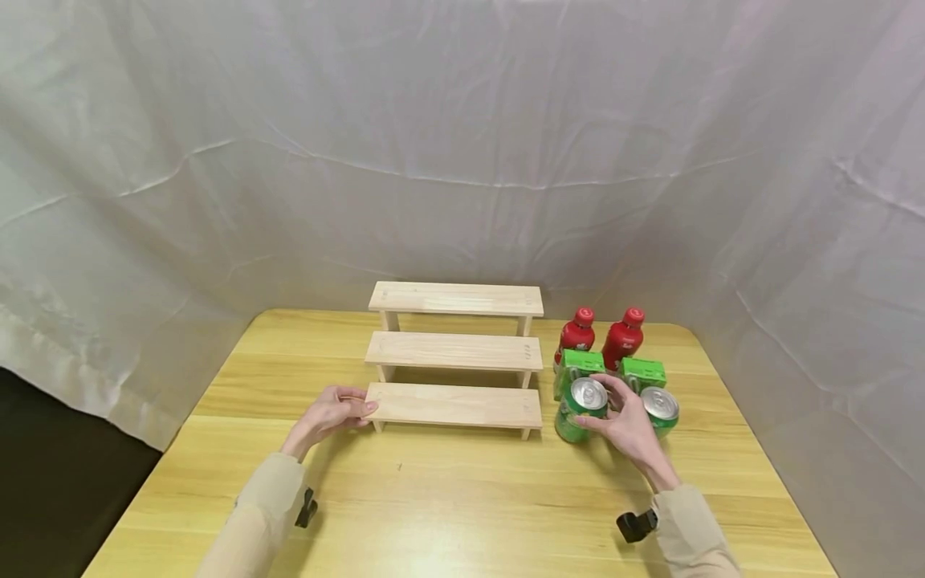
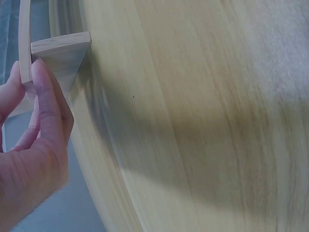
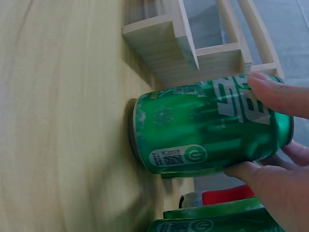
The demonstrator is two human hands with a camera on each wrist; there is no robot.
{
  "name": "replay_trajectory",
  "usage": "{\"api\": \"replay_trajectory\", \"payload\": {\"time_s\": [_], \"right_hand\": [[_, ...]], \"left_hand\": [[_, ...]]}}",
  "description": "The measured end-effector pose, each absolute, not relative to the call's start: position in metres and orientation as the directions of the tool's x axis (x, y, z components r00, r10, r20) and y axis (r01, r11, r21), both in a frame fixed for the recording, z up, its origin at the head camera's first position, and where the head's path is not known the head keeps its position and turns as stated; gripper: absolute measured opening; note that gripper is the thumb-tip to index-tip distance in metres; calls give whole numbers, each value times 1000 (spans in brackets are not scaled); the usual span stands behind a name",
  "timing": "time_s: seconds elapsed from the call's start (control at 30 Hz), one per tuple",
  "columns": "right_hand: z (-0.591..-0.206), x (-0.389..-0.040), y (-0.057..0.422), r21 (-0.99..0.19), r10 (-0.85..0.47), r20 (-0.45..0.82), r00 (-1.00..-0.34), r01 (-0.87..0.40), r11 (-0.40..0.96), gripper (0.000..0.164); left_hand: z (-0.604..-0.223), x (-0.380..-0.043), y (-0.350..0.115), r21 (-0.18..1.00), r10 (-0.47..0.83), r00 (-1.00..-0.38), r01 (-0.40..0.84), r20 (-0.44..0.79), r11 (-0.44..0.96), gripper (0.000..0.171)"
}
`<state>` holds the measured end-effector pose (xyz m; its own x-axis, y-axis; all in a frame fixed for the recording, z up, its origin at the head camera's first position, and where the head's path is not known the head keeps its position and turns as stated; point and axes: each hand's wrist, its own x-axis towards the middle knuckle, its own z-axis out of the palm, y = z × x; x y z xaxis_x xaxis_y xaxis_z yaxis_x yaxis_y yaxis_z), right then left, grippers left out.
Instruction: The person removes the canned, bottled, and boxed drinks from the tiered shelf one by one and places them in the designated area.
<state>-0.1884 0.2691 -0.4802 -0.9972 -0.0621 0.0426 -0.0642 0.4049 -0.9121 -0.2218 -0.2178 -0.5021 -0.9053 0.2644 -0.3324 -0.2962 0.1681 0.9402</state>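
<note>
A three-step wooden shelf point(image 1: 455, 405) stands at the middle of the table. My left hand point(image 1: 334, 413) pinches the left end of its lowest board point(image 2: 25, 43), thumb on one face and fingers on the other. To the right of the shelf, my right hand point(image 1: 630, 425) grips a green soda can point(image 1: 573, 421) near its top, thumb and fingers on opposite sides. In the right wrist view the can point(image 3: 207, 125) shows white lettering; its base is at the tabletop, and whether it touches cannot be told.
Behind the gripped can stand two green cartons point(image 1: 584, 359) and two red bottles point(image 1: 623, 339). A second green can point(image 1: 661, 408) is right of my right hand. Pale curtains point(image 1: 462, 160) hang behind and beside the wooden table point(image 1: 433, 506).
</note>
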Motion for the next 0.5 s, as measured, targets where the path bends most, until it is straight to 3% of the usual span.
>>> {"api": "replay_trajectory", "payload": {"time_s": [0.27, 0.5], "right_hand": [[-489, -187, 269, -943, -60, 9, -998, -29, 330, 81], [-491, -181, 267, -921, -53, 179, -982, -187, 343, 77]], "left_hand": [[-505, -222, -216, 938, 257, -905, -301, -338, 172, 50], [-505, -222, -215, 935, 236, -911, -295, -337, 196, 53]]}}
